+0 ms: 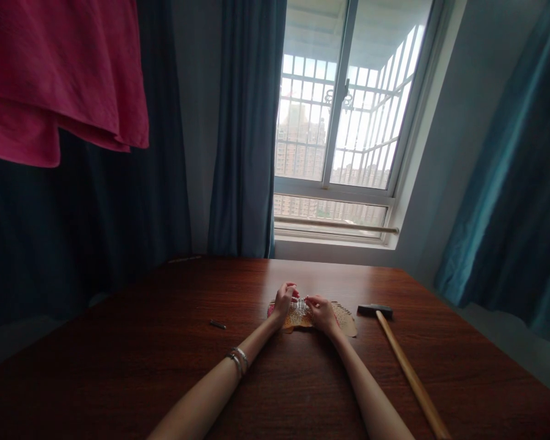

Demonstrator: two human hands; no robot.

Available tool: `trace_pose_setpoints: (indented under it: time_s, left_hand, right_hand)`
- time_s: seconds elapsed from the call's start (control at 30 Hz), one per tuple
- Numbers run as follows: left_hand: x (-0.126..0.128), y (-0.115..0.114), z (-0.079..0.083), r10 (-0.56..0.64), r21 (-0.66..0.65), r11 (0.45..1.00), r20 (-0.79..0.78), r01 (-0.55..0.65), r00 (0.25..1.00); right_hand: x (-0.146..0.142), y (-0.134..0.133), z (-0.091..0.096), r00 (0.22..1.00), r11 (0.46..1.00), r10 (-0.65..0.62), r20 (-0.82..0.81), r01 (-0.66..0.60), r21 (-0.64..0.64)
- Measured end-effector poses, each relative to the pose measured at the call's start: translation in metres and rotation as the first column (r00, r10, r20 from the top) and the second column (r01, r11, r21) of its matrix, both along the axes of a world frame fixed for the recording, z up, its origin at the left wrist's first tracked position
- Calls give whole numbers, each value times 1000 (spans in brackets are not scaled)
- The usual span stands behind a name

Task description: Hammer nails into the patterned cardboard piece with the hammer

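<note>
Both my hands rest far out on a dark wooden table (pixel 165 366), over a tan perforated piece of leather-like material (pixel 346 322) with a pink edge showing at its left. My left hand (pixel 284 299) has its fingers curled in a pinch above the piece; bracelets circle that wrist. My right hand (pixel 319 310) is also closed in a pinch, its fingertips almost meeting the left's. Something thin, perhaps a thread or needle, runs between them, too small to name.
A hammer with a dark head (pixel 374 310) and a long wooden handle (pixel 410 376) lies to the right of the piece. A small dark metal tool (pixel 217 324) lies to the left. Blue curtains, a barred window and a hanging red cloth (pixel 59 79) stand behind.
</note>
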State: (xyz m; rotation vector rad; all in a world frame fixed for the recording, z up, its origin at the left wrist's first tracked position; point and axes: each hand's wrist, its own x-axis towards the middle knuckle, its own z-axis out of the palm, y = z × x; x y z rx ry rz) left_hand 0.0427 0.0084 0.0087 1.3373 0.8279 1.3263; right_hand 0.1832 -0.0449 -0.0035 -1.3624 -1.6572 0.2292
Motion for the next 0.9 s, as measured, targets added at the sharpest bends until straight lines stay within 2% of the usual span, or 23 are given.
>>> trace_pose_setpoints:
  time_s: [0.27,0.43,0.57,0.9]
  left_hand:
    - [0,5,-7,-18,66,998,-32,20,999]
    - [-1,7,-12,-94,168,976,-247,138,964]
    - [-3,7,-13,-101,235,950,-386,204,917]
    - [-2,9,-14,-72,247,945,-482,214,873]
  right_hand:
    - [2,-5,3,997,999,10,74,-8,-36]
    - [1,-9,7,995,999,-6,102,11,-51]
    - [1,-10,9,993,998,-9,115,16,-57]
    - [0,-9,8,993,997,-20,119,28,-66]
